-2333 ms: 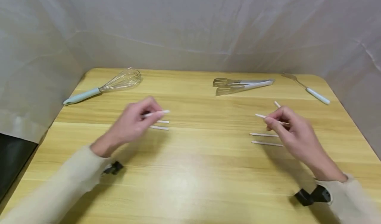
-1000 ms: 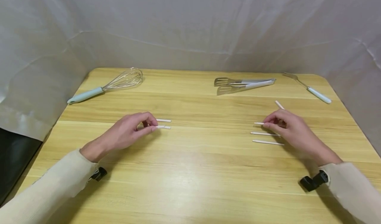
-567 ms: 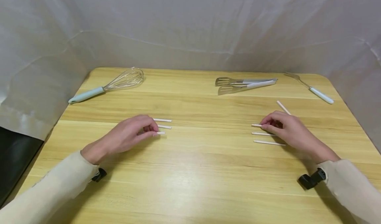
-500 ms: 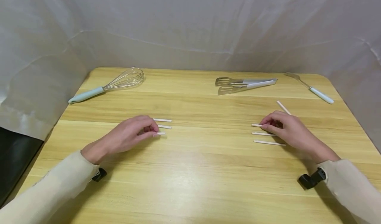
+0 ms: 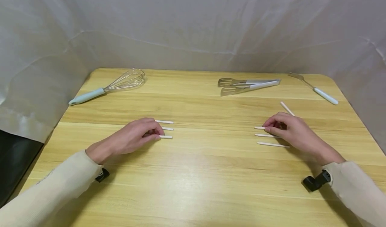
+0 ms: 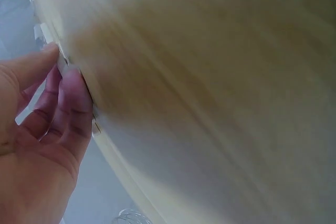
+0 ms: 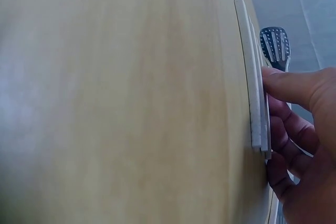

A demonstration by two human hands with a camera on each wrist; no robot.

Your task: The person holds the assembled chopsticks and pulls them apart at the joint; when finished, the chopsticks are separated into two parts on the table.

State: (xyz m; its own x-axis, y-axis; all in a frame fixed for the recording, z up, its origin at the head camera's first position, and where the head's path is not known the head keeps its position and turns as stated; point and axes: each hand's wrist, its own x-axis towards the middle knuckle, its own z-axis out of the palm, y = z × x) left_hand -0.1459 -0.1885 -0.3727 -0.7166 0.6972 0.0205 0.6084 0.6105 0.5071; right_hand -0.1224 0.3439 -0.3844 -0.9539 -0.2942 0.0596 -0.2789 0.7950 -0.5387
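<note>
My left hand pinches a thin white stick between thumb and fingers, low at the table. Just behind it, two similar sticks lie roughly parallel, partly covered by the hand; the farther one shows more. Across the table, my right hand pinches another thin white stick, mostly hidden by the fingers. Nearer to me lie two more, a middle stick and a near stick. In the right wrist view, the thumb and fingers are beside the row of sticks.
Beyond the right hand, another white stick lies slanted. At the back are a whisk on the left, tongs with slotted ends and a fork-like utensil with a pale handle. A grey cloth hangs behind the wooden table.
Both hands have come down to the table with their sticks. The left stick has moved nearer to me, past the other two; the right stick now lies just behind its pair.
</note>
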